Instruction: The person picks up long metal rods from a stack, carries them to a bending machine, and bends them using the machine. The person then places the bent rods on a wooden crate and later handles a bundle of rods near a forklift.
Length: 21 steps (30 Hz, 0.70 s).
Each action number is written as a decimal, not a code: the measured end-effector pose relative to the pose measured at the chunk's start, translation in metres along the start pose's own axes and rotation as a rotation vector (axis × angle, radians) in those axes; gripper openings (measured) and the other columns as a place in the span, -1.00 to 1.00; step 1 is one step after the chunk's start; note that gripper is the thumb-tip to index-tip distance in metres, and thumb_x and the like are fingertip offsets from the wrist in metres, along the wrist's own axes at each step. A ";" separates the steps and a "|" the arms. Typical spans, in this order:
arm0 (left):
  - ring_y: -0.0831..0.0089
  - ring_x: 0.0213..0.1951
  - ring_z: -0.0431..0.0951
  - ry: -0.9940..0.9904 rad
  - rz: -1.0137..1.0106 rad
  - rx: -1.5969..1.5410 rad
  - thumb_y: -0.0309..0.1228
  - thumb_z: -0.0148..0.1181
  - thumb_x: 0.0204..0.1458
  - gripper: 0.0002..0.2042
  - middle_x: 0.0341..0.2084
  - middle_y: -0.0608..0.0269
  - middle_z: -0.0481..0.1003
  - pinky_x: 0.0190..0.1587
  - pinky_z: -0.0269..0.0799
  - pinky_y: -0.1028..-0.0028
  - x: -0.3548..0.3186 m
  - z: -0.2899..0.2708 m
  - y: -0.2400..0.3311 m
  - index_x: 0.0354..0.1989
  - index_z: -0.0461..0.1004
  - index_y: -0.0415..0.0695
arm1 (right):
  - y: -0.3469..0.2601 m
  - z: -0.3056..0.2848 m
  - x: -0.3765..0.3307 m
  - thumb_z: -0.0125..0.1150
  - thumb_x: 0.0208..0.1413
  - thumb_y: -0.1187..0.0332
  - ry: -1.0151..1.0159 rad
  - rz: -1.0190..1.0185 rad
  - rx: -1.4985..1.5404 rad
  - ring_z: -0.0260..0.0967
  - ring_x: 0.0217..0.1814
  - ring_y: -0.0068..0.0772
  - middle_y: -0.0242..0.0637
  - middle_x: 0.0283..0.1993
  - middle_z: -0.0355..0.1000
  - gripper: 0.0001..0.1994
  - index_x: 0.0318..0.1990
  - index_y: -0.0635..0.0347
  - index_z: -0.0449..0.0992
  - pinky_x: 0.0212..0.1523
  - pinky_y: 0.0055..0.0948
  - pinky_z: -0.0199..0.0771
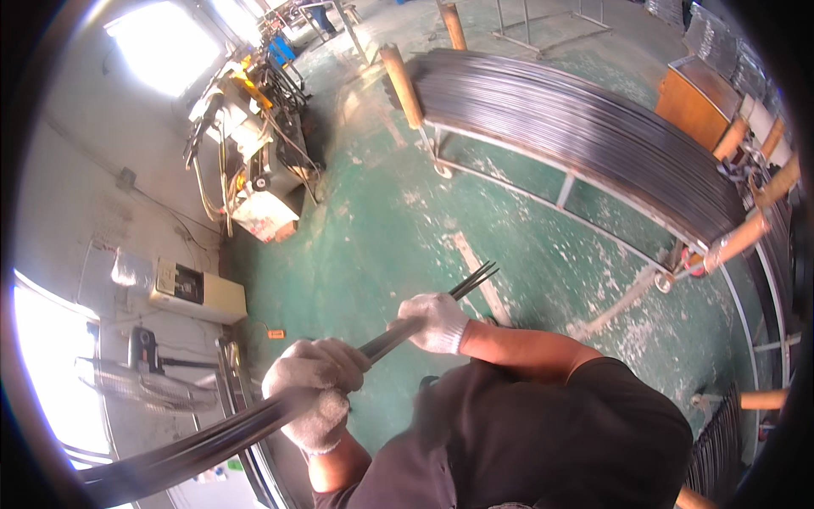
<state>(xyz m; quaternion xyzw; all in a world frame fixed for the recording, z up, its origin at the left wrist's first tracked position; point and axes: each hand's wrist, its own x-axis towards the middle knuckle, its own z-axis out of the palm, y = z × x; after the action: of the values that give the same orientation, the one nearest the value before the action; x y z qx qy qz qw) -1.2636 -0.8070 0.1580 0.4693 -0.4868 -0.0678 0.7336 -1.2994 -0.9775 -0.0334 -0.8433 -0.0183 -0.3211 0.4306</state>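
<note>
A bundle of long, thin, dark metal rods [392, 339] runs slantwise in front of me, from the lower left up to the right. My left hand [312, 392], in a whitish work glove, is closed around the bundle's left part. Further along, my gloved right hand [434, 322] grips the same rods close to their far tips, which fan out slightly beyond it. Looming large toward the lower left, the other stretch of the bundle is blurred, and its end cannot be made out. Both hands hold the rods above the green floor [373, 246].
A wheeled metal rack [564, 191] piled with long dark rods [560, 110] and padded posts stands ahead to the right. At the left wall are a machine [254, 144], a cream-coloured box [222, 299] and a fan [144, 386]. More rods [714, 450] lie at the lower right.
</note>
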 end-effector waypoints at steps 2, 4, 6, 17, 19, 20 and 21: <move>0.39 -0.63 0.37 0.010 0.020 0.030 -0.33 0.45 0.10 -0.70 -0.58 0.25 0.34 -0.50 0.42 0.29 0.050 -0.026 -0.020 -0.31 0.40 -0.20 | 0.029 0.022 0.058 0.34 0.15 0.22 -0.024 -0.051 0.017 0.53 -0.34 -0.01 -0.24 -0.47 0.48 -0.79 -0.44 0.02 0.48 -0.30 -0.11 0.53; 0.39 -0.63 0.37 0.112 0.034 0.150 -0.29 0.44 0.11 -0.67 -0.59 0.26 0.32 -0.50 0.43 0.29 0.080 -0.054 -0.041 -0.29 0.38 -0.20 | 0.044 0.032 0.114 0.33 0.12 0.25 -0.077 -0.047 0.080 0.53 -0.34 -0.01 -0.24 -0.47 0.49 -0.83 -0.43 0.02 0.48 -0.29 -0.10 0.53; 0.40 -0.65 0.34 0.122 0.073 0.183 -0.25 0.44 0.12 -0.65 -0.59 0.28 0.31 -0.54 0.40 0.31 0.113 -0.084 -0.065 -0.30 0.36 -0.19 | 0.069 0.048 0.163 0.33 0.05 0.31 -0.112 -0.080 0.106 0.53 -0.34 0.00 -0.24 -0.47 0.48 -0.87 -0.42 0.03 0.48 -0.29 -0.08 0.52; 0.45 -0.63 0.30 0.197 0.127 0.240 -0.19 0.48 0.06 -0.60 -0.58 0.28 0.27 -0.57 0.34 0.36 0.306 -0.273 -0.256 -0.34 0.34 -0.16 | 0.254 0.163 0.443 0.35 -0.04 0.35 -0.162 -0.125 0.121 0.49 -0.34 -0.01 -0.25 -0.49 0.43 -0.84 -0.45 0.03 0.43 -0.30 -0.07 0.46; 0.44 -0.62 0.33 0.114 0.115 0.219 -0.20 0.48 0.06 -0.61 -0.59 0.27 0.30 -0.57 0.34 0.35 0.358 -0.306 -0.283 -0.34 0.35 -0.16 | 0.282 0.169 0.497 0.35 -0.03 0.35 -0.143 -0.096 0.087 0.49 -0.33 -0.02 -0.25 -0.48 0.43 -0.85 -0.45 0.02 0.43 -0.29 -0.07 0.46; 0.44 -0.62 0.34 0.074 0.105 0.205 -0.20 0.48 0.06 -0.61 -0.59 0.26 0.31 -0.57 0.34 0.35 0.384 -0.324 -0.295 -0.33 0.36 -0.15 | 0.293 0.172 0.523 0.35 -0.02 0.34 -0.139 -0.070 0.119 0.49 -0.32 -0.02 -0.26 -0.47 0.44 -0.85 -0.44 0.01 0.44 -0.27 -0.07 0.46; 0.44 -0.62 0.34 0.038 0.091 0.193 -0.21 0.48 0.06 -0.62 -0.59 0.26 0.32 -0.57 0.34 0.35 0.409 -0.338 -0.305 -0.33 0.36 -0.15 | 0.303 0.173 0.549 0.34 -0.02 0.34 -0.126 -0.062 0.096 0.49 -0.32 -0.03 -0.27 -0.47 0.44 -0.85 -0.44 0.01 0.44 -0.27 -0.07 0.46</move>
<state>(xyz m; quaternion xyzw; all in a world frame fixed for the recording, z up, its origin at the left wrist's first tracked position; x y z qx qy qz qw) -0.6799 -0.9917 0.1647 0.5165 -0.4979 0.0215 0.6963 -0.6802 -1.1755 -0.0172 -0.8392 -0.0866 -0.2794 0.4585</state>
